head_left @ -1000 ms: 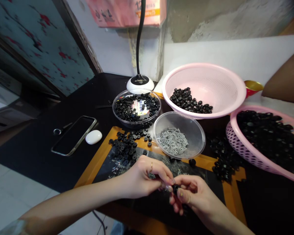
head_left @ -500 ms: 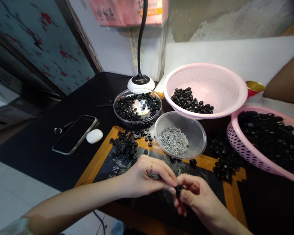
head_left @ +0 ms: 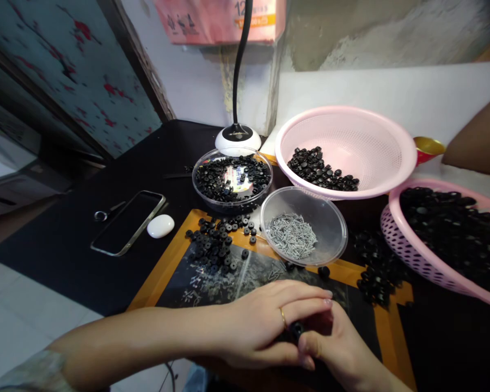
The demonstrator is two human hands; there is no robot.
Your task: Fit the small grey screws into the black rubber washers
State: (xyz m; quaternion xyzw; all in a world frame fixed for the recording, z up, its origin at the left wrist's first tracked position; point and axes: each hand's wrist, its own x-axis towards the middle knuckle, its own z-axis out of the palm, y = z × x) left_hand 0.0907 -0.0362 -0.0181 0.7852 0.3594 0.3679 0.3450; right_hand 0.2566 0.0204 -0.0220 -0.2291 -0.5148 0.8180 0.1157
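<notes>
Near the front of the mat, my left hand (head_left: 265, 324) reaches across to my right hand (head_left: 338, 340), with its fingers stretched over the right fingers and its thumb apart below. Between the hands shows a small round black part (head_left: 296, 329) with a hollow centre. My right thumb presses at its edge, and the right fingers are mostly hidden behind the left ones. Beyond the hands lie a pile of black discs with centre holes (head_left: 214, 245) and a clear round tub (head_left: 330, 231) of short silver pins (head_left: 292, 234).
A clear dish (head_left: 194, 182) of black parts stands by the lamp base (head_left: 237, 140). Pink baskets (head_left: 375, 147) with black pieces are at the right, loose black parts (head_left: 378, 280) beside them. A phone (head_left: 128, 223), a white oval case (head_left: 160, 226) and a ring-shaped metal item (head_left: 101, 216) lie left.
My left hand has shifted right and turned flatter, its fingers leaving the pinch at the black part and extending over my right hand. The view has moved slightly.
</notes>
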